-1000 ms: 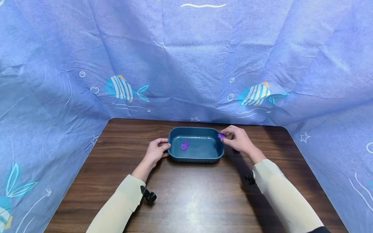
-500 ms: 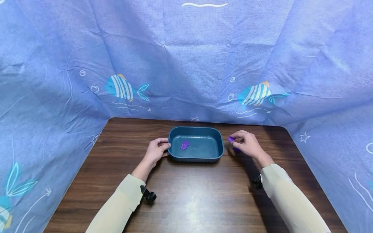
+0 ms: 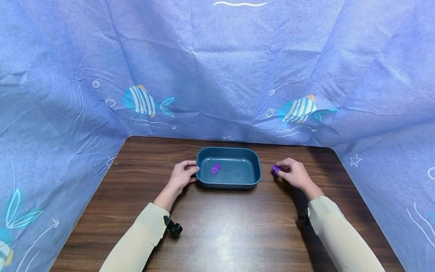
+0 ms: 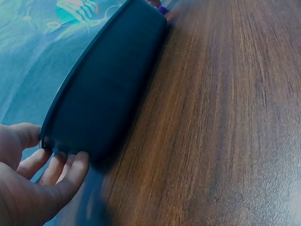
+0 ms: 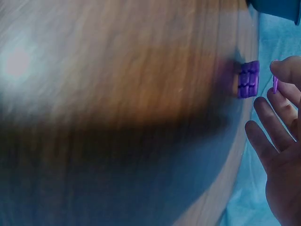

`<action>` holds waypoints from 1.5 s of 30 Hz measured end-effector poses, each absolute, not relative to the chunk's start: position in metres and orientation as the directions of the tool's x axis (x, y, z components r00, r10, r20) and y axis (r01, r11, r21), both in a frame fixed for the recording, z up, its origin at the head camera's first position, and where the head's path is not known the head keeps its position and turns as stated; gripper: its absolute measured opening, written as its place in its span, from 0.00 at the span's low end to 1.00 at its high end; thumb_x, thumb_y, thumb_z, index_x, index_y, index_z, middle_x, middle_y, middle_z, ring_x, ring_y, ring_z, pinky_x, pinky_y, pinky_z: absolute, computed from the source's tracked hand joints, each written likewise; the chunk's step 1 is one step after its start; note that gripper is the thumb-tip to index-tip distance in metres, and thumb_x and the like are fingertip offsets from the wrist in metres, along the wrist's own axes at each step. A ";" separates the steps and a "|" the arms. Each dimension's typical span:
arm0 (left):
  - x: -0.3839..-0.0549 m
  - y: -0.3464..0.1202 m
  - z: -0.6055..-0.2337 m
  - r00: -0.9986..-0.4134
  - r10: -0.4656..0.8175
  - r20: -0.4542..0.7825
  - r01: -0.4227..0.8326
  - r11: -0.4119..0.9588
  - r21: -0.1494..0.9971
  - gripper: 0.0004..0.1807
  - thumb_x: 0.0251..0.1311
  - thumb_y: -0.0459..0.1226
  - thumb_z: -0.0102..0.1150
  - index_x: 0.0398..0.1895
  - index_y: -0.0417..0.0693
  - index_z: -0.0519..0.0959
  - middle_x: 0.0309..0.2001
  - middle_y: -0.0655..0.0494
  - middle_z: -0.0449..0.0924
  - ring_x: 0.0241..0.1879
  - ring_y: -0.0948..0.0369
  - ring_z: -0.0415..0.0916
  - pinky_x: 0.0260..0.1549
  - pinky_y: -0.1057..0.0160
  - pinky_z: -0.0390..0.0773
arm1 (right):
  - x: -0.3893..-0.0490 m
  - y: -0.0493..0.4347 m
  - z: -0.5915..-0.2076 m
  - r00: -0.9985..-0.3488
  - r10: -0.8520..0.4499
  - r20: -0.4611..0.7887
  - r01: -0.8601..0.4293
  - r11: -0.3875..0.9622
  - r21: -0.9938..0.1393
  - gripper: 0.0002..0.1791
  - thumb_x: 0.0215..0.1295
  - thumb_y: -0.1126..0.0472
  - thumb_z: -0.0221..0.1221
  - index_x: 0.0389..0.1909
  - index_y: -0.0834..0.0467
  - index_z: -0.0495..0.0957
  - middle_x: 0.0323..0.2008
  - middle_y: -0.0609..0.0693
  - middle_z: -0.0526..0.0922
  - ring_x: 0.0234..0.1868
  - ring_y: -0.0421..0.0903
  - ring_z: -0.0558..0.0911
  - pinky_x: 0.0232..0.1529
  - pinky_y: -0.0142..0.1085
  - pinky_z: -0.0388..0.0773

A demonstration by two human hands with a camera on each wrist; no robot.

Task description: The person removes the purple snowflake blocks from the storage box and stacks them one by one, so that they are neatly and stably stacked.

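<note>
A dark teal plastic tray [image 3: 227,186] stands near the back of the table. My left hand [image 3: 180,176] holds its left end, thumb at the rim and fingers against the outer wall. Two purple notched discs [image 3: 215,169], overlapping, lie on the tray floor towards the left. To the right of the tray, my right hand [image 3: 296,175] pinches one thin purple disc [image 5: 275,84] between thumb and index finger. Just under it, a short stack of purple discs [image 5: 249,79] rests on the table; in the head view the fingers partly hide it.
The brown wood-grain table [image 3: 221,226] has rounded far corners. Behind it and at both sides hangs a blue cloth [image 3: 224,75] printed with fish. A black wrist mount [image 3: 173,227] sticks out from the left sleeve, and another from the right sleeve.
My right hand has moved from the tray's right rim, right and towards me, carrying the purple disc to the stack. The left hand and tray have stayed put.
</note>
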State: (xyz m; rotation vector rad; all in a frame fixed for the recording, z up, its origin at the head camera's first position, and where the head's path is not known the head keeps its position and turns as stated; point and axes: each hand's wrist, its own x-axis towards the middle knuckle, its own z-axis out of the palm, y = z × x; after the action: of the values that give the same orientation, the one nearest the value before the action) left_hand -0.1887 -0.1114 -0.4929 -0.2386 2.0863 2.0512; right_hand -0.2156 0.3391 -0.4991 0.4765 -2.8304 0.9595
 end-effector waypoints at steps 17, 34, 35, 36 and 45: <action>-0.189 -0.114 -0.496 -0.965 0.019 -0.261 -0.261 0.022 0.965 0.19 0.70 0.32 0.61 0.62 0.35 0.77 0.54 0.37 0.81 0.45 0.57 0.83 0.47 0.52 0.88 | -0.207 0.344 -0.508 -0.936 -0.274 0.221 -0.351 0.768 -0.535 0.13 0.57 0.68 0.71 0.44 0.61 0.87 0.43 0.54 0.87 0.42 0.50 0.84 0.44 0.43 0.83; -0.190 -0.112 -0.498 -0.963 0.016 -0.268 -0.268 0.015 0.963 0.19 0.70 0.33 0.61 0.61 0.36 0.78 0.55 0.37 0.81 0.46 0.56 0.83 0.48 0.52 0.88 | -0.206 0.344 -0.509 -0.947 -0.260 0.190 -0.322 0.789 -0.524 0.12 0.58 0.66 0.71 0.44 0.60 0.87 0.43 0.54 0.87 0.40 0.49 0.83 0.44 0.40 0.80; -0.190 -0.112 -0.498 -0.964 0.017 -0.267 -0.267 0.013 0.964 0.19 0.70 0.32 0.61 0.61 0.36 0.78 0.55 0.37 0.81 0.46 0.57 0.83 0.48 0.52 0.88 | -0.206 0.344 -0.509 -0.947 -0.258 0.190 -0.320 0.790 -0.523 0.12 0.58 0.66 0.71 0.44 0.59 0.87 0.43 0.53 0.87 0.40 0.49 0.83 0.44 0.41 0.81; -0.190 -0.112 -0.498 -0.964 0.017 -0.266 -0.266 0.012 0.964 0.19 0.70 0.32 0.61 0.61 0.36 0.78 0.55 0.37 0.81 0.46 0.57 0.83 0.48 0.53 0.88 | -0.206 0.344 -0.509 -0.947 -0.260 0.191 -0.322 0.791 -0.520 0.12 0.58 0.66 0.71 0.44 0.59 0.87 0.43 0.53 0.87 0.40 0.49 0.83 0.44 0.41 0.81; -0.190 -0.112 -0.497 -0.965 0.017 -0.262 -0.262 0.005 0.965 0.19 0.70 0.32 0.61 0.61 0.34 0.78 0.55 0.36 0.81 0.45 0.57 0.83 0.46 0.53 0.88 | -0.206 0.344 -0.508 -0.938 -0.269 0.220 -0.346 0.789 -0.508 0.12 0.57 0.67 0.72 0.43 0.61 0.87 0.43 0.55 0.87 0.42 0.51 0.84 0.46 0.46 0.81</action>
State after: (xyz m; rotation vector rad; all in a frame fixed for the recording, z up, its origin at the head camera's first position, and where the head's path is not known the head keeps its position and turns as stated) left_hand -0.1899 -0.1121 -0.4970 -0.2576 2.0756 2.0690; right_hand -0.2065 0.3437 -0.5083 0.4908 -2.8417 0.8472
